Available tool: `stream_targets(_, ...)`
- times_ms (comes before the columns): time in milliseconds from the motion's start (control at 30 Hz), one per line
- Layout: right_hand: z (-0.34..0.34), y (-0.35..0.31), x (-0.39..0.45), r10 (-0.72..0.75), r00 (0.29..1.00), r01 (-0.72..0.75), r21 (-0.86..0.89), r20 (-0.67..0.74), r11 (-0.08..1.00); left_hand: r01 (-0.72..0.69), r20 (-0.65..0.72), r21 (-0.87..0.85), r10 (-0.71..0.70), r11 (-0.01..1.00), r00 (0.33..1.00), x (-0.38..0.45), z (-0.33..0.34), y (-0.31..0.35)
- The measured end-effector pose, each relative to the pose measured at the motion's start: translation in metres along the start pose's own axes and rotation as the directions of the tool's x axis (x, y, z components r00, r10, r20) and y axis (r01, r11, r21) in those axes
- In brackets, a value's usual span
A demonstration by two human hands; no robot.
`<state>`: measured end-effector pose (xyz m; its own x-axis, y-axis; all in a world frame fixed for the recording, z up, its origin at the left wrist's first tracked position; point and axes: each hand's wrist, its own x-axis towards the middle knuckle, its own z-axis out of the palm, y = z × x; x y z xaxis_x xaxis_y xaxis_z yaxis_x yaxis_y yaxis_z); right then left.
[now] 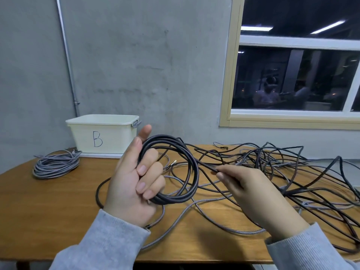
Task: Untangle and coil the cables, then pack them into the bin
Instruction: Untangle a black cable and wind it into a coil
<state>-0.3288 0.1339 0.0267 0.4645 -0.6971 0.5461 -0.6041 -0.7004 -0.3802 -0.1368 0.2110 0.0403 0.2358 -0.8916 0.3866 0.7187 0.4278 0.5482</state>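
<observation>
Left hand (132, 184) grasps the black coil (176, 170); right hand (251, 190) pinches its trailing cable — tangle (292, 172) sprawls at three o'clock, reaching the table (58, 211) edge. Bin (103, 133) at eleven o'clock.

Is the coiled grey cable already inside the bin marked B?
No, the grey coil lies on the table left of the bin.

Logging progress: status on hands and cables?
Left hand grips black round cable coil. Right hand pinches its free strand. Loose tangle remains on wooden table; cream plastic bin unobstructed.

Smooth wooden table (58, 211), braided grey coil (55, 164)
</observation>
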Motion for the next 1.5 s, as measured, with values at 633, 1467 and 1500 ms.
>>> stream_targets(633, 0.007, -0.009, -0.008, 0.119, 0.992, -0.121, -0.049, -0.035, 0.991, 0.215, -0.193, 0.351, -0.155, 0.911, 0.969, -0.005, 0.001, -0.007)
stream_targets(1467, 0.024, -0.014, -0.001, -0.13, 0.975, 0.143, 0.065, -0.179, 0.988, 0.22, 0.2, 0.331, -0.296, 0.918, 0.934, -0.019, 0.009, -0.007)
stream_targets(1500, 0.024, -0.014, -0.002, -0.139, 0.971, 0.154, 0.062, -0.195, 0.986, 0.202, 0.209, 0.344, -0.285, 0.917, 0.936, -0.019, 0.009, -0.007)
